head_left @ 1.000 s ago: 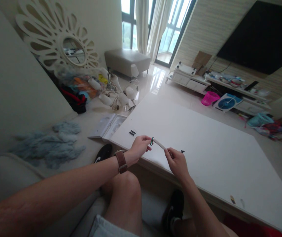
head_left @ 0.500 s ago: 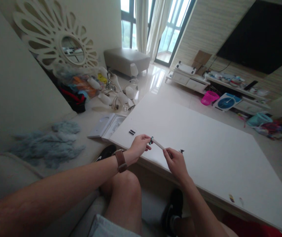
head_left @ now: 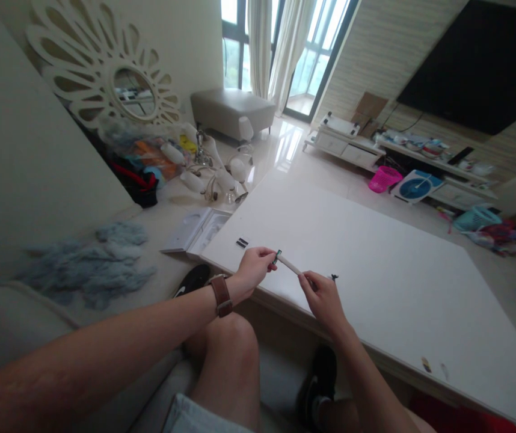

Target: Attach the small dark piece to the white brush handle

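Observation:
My right hand (head_left: 323,297) is closed around the near end of a slim white stick-like object (head_left: 289,263), held just above the near edge of the white table (head_left: 375,264). My left hand (head_left: 253,269), with a brown watch strap on its wrist, pinches a small green-and-dark piece (head_left: 278,257) at the stick's far tip. A tiny black part (head_left: 334,277) lies on the table right beside my right hand. Two short black strips (head_left: 242,242) lie on the table beyond my left hand.
An open white box (head_left: 196,230) sits on the floor left of the table, with a chandelier (head_left: 213,168) and bags behind it. A blue-grey fluffy heap (head_left: 91,261) lies left. Pink basket (head_left: 383,179), fan and TV stand stand far right. My knees and shoes are under the table edge.
Both hands and the stick have barely shifted, a touch up and left; the grips stay the same.

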Demonstrator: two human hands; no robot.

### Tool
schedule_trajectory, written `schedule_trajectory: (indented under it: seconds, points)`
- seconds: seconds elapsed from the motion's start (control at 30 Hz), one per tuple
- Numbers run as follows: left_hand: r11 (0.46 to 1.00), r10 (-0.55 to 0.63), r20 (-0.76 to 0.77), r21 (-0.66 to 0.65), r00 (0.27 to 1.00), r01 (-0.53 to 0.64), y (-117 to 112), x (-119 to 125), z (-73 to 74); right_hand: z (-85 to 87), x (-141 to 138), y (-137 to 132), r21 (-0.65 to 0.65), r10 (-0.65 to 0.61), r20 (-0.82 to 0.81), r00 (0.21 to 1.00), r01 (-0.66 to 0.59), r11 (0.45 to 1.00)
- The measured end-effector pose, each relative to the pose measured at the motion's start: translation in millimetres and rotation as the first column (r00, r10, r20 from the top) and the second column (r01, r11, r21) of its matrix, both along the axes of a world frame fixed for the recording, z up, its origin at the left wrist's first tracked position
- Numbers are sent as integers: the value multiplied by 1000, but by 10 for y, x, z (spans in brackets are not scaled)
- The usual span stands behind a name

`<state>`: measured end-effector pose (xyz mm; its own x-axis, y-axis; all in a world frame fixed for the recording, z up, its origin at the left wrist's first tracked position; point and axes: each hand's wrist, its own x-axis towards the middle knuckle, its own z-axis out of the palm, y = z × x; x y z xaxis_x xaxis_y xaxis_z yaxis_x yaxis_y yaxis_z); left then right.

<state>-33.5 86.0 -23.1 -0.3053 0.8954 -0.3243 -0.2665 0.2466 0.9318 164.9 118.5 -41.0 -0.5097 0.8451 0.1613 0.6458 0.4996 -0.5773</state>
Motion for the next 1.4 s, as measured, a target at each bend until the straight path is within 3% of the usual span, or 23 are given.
schedule_trajectory:
  seconds: [0.4,0.57,0.73,0.9,1.03,1.2,1.4]
  points:
    - [999,53,-70,0,996,-53,2,-27,77,74,24,-25,21,118,-10,993,-117,993]
    - [999,32,-89,4,996,-32,-17,-27,100,78,85,3,88,19,-71,997,-13,996]
    - [1000,6,-77,-24,997,-8,-25,-19,86,16,75,8,101,13,18,1000,-15,995]
    - [998,-24,-82,-52,996,20,-38,-11,84,-5,72,18,149,-105,-24,994,107,983]
    - [999,-27,-82,-36,996,24,-41,-6,76,1,63,11,104,-1,-9,1000,2,995]
    - [999,-32,-67,-42,997,29,-44,-3,74,-2,53,18,140,-109,-20,994,110,984]
    - [998,-34,-81,-46,996,31,-46,-2,105,-8,43,6,125,-38,10,999,37,992]
